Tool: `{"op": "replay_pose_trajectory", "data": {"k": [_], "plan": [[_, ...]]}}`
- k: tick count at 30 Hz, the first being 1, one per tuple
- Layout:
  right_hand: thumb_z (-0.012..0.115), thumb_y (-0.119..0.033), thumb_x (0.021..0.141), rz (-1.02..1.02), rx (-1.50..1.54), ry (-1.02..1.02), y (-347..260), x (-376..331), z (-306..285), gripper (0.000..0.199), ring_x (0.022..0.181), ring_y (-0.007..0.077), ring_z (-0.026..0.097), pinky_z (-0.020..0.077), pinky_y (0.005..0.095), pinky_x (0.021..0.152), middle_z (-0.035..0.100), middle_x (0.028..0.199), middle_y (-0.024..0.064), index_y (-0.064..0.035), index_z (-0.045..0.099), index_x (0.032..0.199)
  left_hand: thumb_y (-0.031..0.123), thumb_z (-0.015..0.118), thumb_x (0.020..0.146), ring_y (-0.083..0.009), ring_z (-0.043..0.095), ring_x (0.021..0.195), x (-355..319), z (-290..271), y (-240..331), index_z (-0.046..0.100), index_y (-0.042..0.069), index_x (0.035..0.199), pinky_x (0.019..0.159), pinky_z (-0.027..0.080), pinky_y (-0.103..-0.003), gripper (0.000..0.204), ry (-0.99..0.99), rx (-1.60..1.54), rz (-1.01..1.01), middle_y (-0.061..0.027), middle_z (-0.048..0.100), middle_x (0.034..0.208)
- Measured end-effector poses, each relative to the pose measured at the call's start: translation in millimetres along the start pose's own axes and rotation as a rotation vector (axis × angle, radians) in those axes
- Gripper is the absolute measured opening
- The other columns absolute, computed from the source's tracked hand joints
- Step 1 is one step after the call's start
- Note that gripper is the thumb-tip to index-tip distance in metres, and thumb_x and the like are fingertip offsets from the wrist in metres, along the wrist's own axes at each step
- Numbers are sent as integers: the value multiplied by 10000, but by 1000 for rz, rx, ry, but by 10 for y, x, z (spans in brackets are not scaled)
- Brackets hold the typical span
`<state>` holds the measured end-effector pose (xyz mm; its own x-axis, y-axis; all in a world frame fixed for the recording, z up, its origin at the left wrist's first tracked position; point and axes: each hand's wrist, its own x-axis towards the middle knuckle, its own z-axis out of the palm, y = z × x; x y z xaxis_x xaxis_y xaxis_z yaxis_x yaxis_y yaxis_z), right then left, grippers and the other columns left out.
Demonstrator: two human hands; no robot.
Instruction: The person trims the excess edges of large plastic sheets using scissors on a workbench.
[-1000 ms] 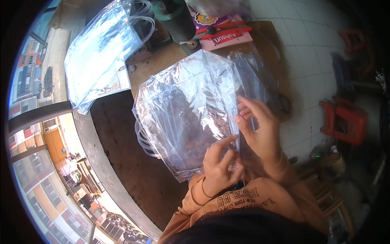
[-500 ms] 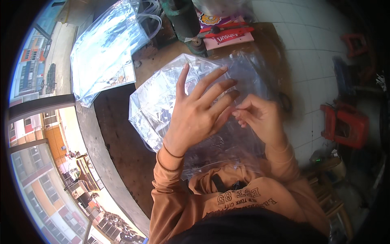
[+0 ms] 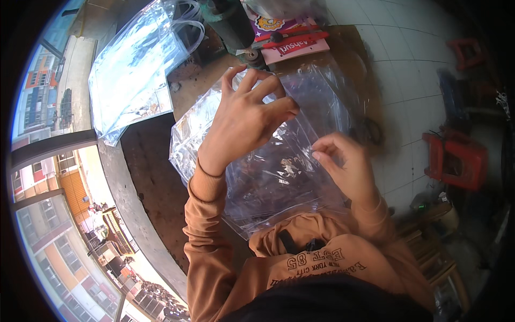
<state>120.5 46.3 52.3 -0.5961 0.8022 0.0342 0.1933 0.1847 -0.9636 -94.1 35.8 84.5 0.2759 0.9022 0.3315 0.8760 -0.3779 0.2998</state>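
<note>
A crumpled, shiny clear plastic sheet [image 3: 268, 177] spreads over the work surface in front of me and reaches my lap. Over its far left part is my left hand [image 3: 249, 110], back up, with bent fingers held apart; its thumb is hidden. Nothing shows in that hand. On the right, my right hand [image 3: 346, 163] brings thumb and forefinger close together at an edge of the sheet, which it appears to pinch. Just beyond my left fingers stands a dark green machine [image 3: 230, 27] with a small round metal part [image 3: 253, 56].
Clear plastic bags with tube handles [image 3: 131, 70] lie stacked at the far left. Red-handled cutters [image 3: 295, 41] rest on a pink printed packet [image 3: 298, 53] behind the sheet. Dark scissors [image 3: 373, 131] are at the right. A red stool [image 3: 456, 161] stands on the tiled floor.
My left hand has moved left and away from the right hand, and its spread fingers have bent. The right hand stays near the same place, its other fingers less curled.
</note>
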Motion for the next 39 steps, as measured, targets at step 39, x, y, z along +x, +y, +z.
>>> {"op": "replay_pose_trajectory", "data": {"k": [39], "plan": [[708,-143,751,211,388,138,329,-410,-913,604,827,115,487,417,253,734,495,953,46,-14,394,1251,264,568,839,-251,569,814,228,-417,-369,507,102,841,775,419,-355,174,-179,13,219,-40,615,803]]}}
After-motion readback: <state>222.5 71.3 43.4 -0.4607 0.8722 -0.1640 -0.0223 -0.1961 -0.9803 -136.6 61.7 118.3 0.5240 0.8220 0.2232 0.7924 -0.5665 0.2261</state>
